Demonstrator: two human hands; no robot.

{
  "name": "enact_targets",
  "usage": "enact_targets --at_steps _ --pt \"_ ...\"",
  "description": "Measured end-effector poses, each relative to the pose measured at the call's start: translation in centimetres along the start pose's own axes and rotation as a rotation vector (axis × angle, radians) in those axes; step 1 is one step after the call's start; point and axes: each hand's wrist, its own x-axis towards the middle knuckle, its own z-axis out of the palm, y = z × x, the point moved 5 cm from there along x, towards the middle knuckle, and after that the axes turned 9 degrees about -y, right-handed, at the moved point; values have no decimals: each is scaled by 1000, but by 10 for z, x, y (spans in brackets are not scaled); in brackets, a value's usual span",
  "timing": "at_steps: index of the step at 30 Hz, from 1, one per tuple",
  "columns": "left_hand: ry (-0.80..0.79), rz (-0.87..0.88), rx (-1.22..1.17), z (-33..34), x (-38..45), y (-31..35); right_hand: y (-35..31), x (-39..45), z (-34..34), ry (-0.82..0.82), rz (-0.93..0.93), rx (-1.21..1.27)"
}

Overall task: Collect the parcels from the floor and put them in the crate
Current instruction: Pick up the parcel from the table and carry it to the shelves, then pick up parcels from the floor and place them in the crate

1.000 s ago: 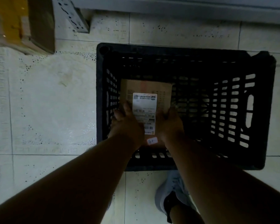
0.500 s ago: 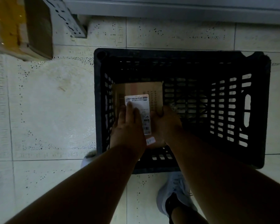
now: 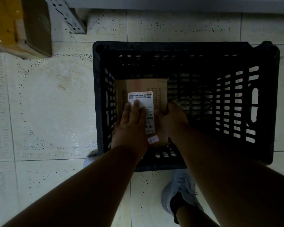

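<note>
— Crate [image 3: 184, 49] first: what am I looking at inside it?

— Black plastic, rectangular, its walls and floor pierced with rows of slots. I am seeing one parcel [image 3: 147, 86] in it, a flat brown cardboard box lying against the left wall, near the crate's left front corner. Nothing else is showing on the slotted floor to its right, though that side is sitting in deep shadow, so I am hedging there.

— And the hands?

— Both are reaching down into the crate. The left hand [image 3: 131, 123] is lying flat on top of the parcel, fingers straight, partly covering the white printed label [image 3: 145, 98]. The right hand [image 3: 172, 118] is gripping the parcel's right edge, fingers curled over the side.

— Count the rest for me.

— Two labels on the box: the long white one and a small white sticker [image 3: 153, 139] near its front edge. One grey shoe [image 3: 182, 190] is standing on the pale speckled tiles [image 3: 52, 104] before the crate. One more cardboard box [image 3: 21, 25], with yellow tape, is sitting on the floor at the far left, well apart from the crate.
</note>
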Motion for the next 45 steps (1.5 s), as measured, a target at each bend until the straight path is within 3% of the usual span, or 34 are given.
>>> enact_targets --at_steps 10,14,21,27,34,45 --pt "-81 7 42 -9 -5 1 -3 -11 -3 79 44 -86" --pt "-75 -16 1 -41 -31 11 -29 -50 -15 138 -26 -253" --pt "172 -33 -170 -135 -157 47 -101 -188 -70 95 -201 -399" --pt "342 41 -261 -233 -286 106 -169 -341 -142 230 -480 -331" --pt "529 181 -346 -328 -415 146 -227 -498 -221 328 -633 -402" --pt "641 588 -193 -377 -543 215 -184 -650 -272 776 -458 20"
